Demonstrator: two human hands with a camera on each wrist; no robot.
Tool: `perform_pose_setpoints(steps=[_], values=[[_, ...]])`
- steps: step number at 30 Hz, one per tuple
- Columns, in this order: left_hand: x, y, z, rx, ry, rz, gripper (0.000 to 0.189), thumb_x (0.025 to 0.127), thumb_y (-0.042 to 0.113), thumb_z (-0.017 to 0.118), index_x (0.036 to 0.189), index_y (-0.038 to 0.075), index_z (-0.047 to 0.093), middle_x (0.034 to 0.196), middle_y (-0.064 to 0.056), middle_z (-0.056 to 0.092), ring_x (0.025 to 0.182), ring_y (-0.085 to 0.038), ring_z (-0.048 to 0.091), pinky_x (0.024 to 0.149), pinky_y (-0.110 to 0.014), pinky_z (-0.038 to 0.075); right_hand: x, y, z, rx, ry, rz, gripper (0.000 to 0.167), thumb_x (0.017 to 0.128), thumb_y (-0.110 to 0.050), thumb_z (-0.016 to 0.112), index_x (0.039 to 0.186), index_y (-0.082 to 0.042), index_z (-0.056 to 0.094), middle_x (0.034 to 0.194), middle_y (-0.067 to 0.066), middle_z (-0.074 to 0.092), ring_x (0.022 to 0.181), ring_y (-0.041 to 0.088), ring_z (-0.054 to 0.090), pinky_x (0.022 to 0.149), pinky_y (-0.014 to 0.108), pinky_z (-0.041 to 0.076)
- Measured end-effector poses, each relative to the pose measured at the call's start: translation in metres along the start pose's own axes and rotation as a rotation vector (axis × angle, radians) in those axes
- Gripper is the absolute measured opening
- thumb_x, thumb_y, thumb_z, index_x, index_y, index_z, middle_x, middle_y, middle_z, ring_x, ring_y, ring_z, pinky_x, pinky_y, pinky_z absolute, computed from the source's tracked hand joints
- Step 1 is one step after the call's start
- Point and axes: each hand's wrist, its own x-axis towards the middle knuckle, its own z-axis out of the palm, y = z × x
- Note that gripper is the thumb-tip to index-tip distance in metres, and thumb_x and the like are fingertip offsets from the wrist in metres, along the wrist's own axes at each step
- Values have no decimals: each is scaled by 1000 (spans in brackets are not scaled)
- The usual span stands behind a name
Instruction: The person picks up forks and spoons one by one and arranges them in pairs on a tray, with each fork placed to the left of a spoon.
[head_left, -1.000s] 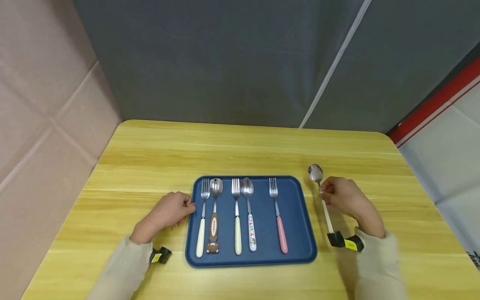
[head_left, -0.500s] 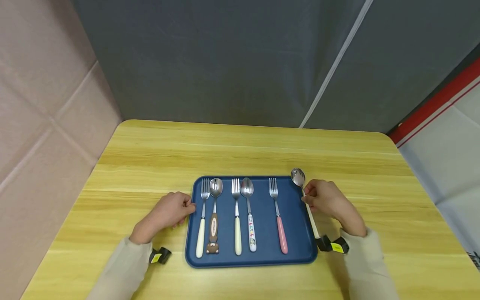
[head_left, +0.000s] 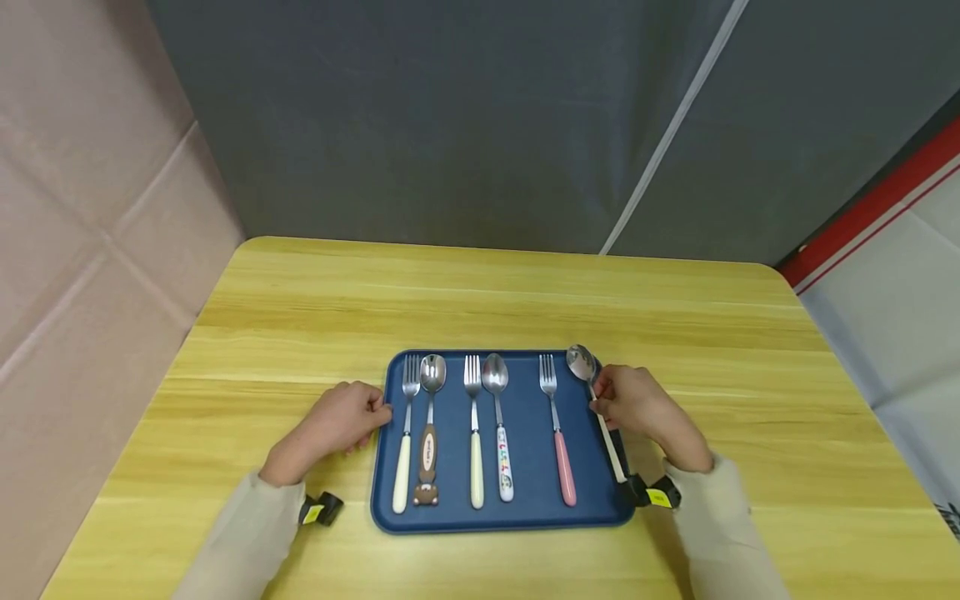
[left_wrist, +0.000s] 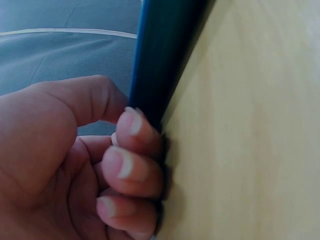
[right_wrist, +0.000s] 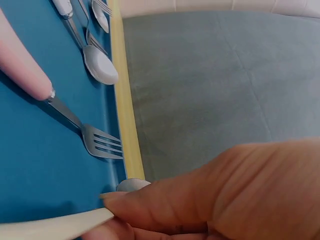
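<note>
My right hand [head_left: 641, 408] pinches a spoon with a cream handle [head_left: 611, 450] between thumb and fingers, over the right side of a blue tray [head_left: 525, 518]. The spoon's steel bowl reaches the tray's far right corner. In the right wrist view the cream handle [right_wrist: 55, 227] points left from the fingertips, and most of the bowl is hidden behind the thumb. At the tray's left rim, my left hand [head_left: 341, 421] grips the edge with curled fingers [left_wrist: 132, 170]. A pink-handled fork [head_left: 562, 458] lies just left of the held spoon.
On the tray also lie a cream-handled fork [head_left: 402, 467], a brown bear-handled spoon [head_left: 427, 454], another cream-handled fork [head_left: 476, 467] and a spoon with a patterned white handle [head_left: 504, 467]. The wooden table [head_left: 300, 292] meets a grey curtain [head_left: 420, 125] at the back.
My right hand has carried the spoon leftward from the table beside the tray to over the tray's right side. The left hand stays at the left rim.
</note>
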Motion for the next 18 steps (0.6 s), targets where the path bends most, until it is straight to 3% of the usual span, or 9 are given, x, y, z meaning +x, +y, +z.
perform_pose_setpoints(steps=[18], values=[[0, -1, 1, -11, -2, -2, 33, 92, 17, 58, 61, 11, 51, 45, 0, 51, 34, -13, 47, 38, -29, 41, 6, -9, 18, -68, 33, 72, 13, 86, 1, 66, 83, 0, 54, 69, 8, 55, 55, 15, 59, 51, 28, 51]])
